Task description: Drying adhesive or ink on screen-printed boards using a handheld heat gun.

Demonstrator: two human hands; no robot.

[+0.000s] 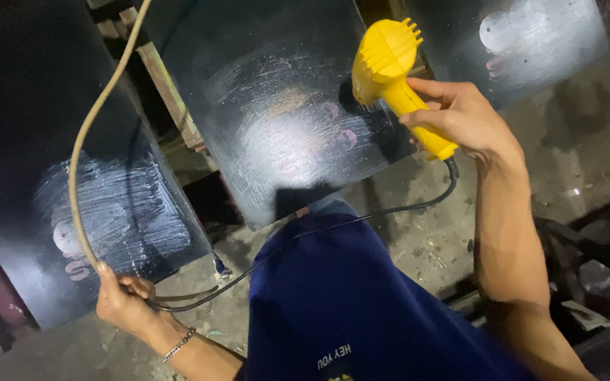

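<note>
- Head view: right hand (460,116) is gripping the yellow plastic heat gun (393,77), aiming it at the middle scuffed black panel (284,120).
- Left hand (125,300) is clasping the tan hose (82,148) and black cord (361,219).
- Judging by whitish patches, three panels are already showing treatment; how much is left I cannot tell.

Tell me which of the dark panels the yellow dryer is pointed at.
The middle panel, with the dryer in the right hand right against it; the left panel and far-right panel stand clear.

Yellow heat gun (390,77), nozzle toward black panel (284,106)
</note>
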